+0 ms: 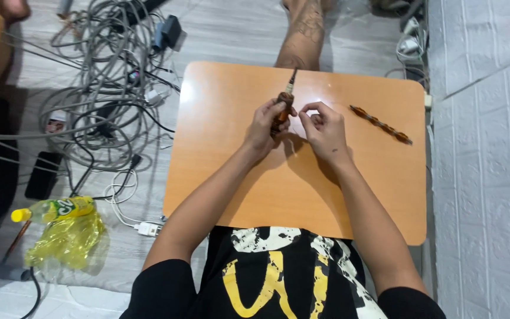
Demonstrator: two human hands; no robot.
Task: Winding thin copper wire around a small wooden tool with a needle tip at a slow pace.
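- Left hand (265,125) clamped around a brown, pen-like tool (284,105) above the middle of the orange table (237,177), tip angled away, probably for steadiness.
- Right hand (324,129) just beside the tool, fingertips pinched together; contact hard to tell.
- Beaded brown stick (381,124) lying toward the table's right edge, apart from both hands.
- Tangled cables (107,82) and yellow bottle (54,210) on the floor left of the table.
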